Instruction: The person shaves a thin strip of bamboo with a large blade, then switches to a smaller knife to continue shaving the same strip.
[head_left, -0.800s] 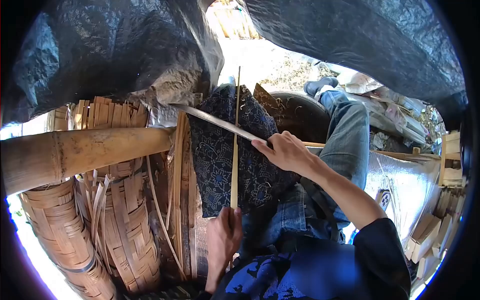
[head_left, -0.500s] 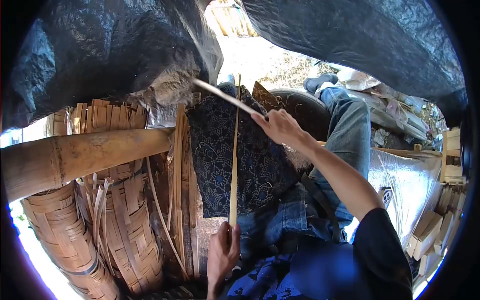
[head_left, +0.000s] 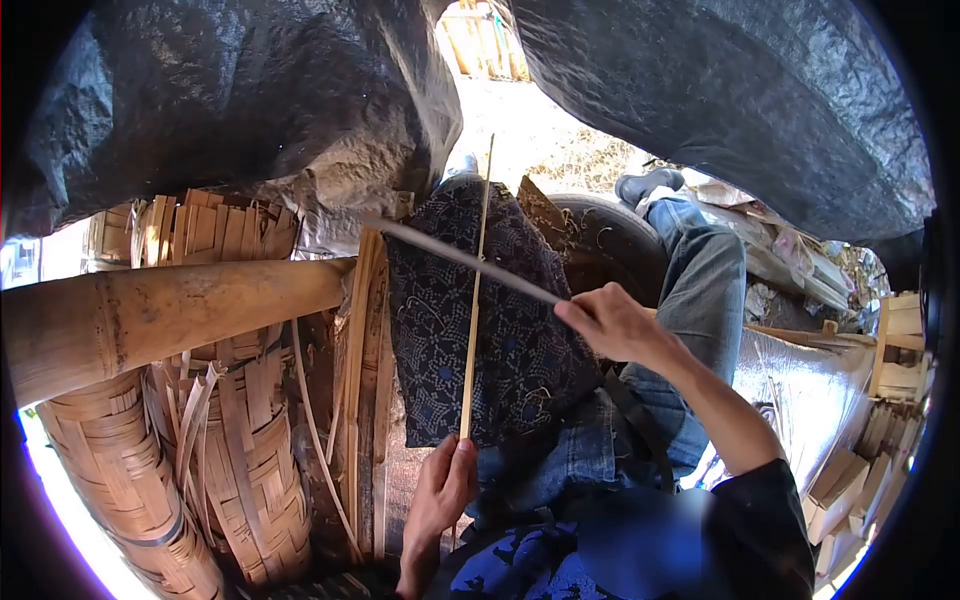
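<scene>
A thin bamboo strip (head_left: 473,300) is lying lengthwise over a dark blue patterned cloth (head_left: 500,330) that is covering the person's lap, its far end reaching up past the knee toward the bright ground beyond. The left hand (head_left: 443,490) is pinching the strip's near end, fingers closed around it just below the cloth's lower edge. A long knife blade (head_left: 460,258) is crossing the strip at an angle — resting against it about a third of the way down from the far tip — with the blade's point sticking out to the left over the cloth's edge. The right hand (head_left: 615,322) is gripping the knife's handle, fist closed, to the right of the strip above the thigh.

Under the cloth, blue jeans (head_left: 690,300) are showing on the outstretched right leg. Just to the left of the lap, several flat bamboo slats (head_left: 362,380) are standing on end, and beyond them a thick bamboo pole (head_left: 170,310) is running across — woven baskets (head_left: 240,460) are sitting beneath and behind it. A black tarpaulin (head_left: 720,90) is hanging overhead. At the far right, small wooden blocks (head_left: 850,480) are lying stacked.
</scene>
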